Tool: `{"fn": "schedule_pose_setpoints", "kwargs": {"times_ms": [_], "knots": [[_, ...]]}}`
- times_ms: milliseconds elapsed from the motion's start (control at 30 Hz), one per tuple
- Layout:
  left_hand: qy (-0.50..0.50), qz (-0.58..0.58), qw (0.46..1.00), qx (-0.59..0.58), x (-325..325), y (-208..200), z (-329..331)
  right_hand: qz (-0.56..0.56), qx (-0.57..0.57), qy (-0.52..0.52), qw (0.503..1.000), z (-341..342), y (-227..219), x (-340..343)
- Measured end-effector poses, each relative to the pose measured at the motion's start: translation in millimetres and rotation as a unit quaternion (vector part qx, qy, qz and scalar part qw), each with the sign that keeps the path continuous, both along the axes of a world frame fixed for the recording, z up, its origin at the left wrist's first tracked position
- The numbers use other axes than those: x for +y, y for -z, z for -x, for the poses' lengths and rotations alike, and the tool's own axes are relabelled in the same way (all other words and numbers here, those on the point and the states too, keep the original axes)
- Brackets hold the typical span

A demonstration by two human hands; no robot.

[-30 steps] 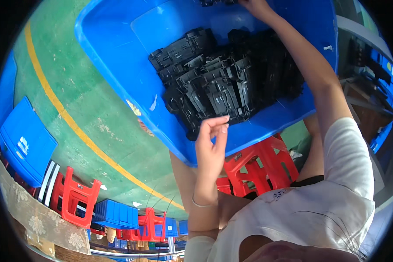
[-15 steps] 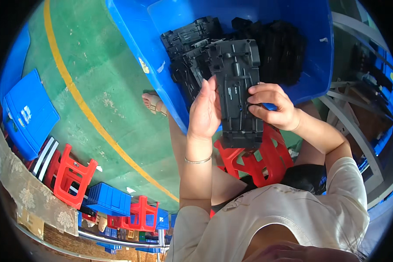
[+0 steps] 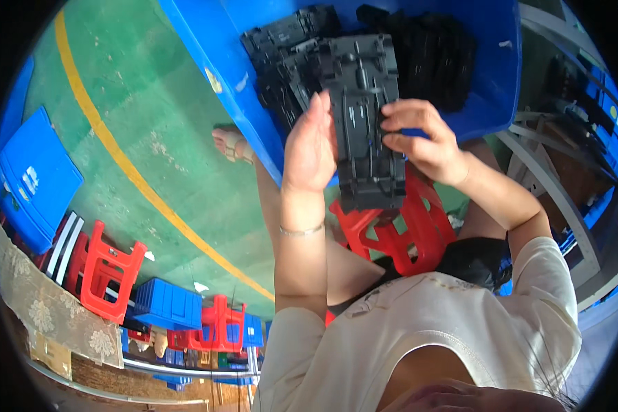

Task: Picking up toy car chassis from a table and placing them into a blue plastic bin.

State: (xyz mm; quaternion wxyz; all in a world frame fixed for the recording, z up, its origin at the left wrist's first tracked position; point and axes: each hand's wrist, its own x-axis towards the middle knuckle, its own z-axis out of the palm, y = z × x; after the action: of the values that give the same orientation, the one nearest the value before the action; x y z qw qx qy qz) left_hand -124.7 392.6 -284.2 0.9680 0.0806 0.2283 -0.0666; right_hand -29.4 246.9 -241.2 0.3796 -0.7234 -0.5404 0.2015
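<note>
Between my hands is a long black moulded plastic part [image 3: 367, 127], shaped like a toy car chassis, with ribs, slots and small light marks on its face. My left hand [image 3: 310, 147] supports its left edge, fingers together and pointing up; part of the grip is hidden behind the piece. On the opposite edge, the bent fingers of my right hand [image 3: 426, 141] press against the side. Beyond it, several similar black plastic parts [image 3: 292, 34] lie piled in a large blue bin [image 3: 487, 110], which the held piece partly overlaps.
A red plastic stool [image 3: 419, 240] stands just below the held part, between my legs. Grey metal framing [image 3: 549, 178] rises at the right. On the green floor [image 3: 165, 137] runs a yellow line, with blue crates [image 3: 168, 302] and red stools [image 3: 110, 275] at the left.
The view has shifted slightly, so the bin, hands and part all sit higher in the picture. My right fingers have spread a little along the edge; the part is still between both hands.
</note>
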Motion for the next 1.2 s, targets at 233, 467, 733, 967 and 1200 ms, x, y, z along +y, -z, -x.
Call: {"fn": "schedule_pose_setpoints", "kwargs": {"times_ms": [233,467,733,967,1200], "knots": [[-0.016,0.041,0.999,0.019,-1,1,-2,0.021,0.003,0.004,1.0,0,1,0],[0.009,0.038,0.999,0.006,-3,0,-4,0.029,-0.009,0.011,0.999,1,-4,-3],[0.035,-0.357,0.924,0.135,-13,17,0,0.084,0.367,0.342,0.861,-5,-15,3],[0.038,-0.307,0.95,0.053,-23,5,-5,0.121,0.125,0.398,0.901,25,18,25],[-0.052,-0.142,0.977,0.149,2,4,-5,0.059,0.265,0.263,0.926,52,11,46]]}}
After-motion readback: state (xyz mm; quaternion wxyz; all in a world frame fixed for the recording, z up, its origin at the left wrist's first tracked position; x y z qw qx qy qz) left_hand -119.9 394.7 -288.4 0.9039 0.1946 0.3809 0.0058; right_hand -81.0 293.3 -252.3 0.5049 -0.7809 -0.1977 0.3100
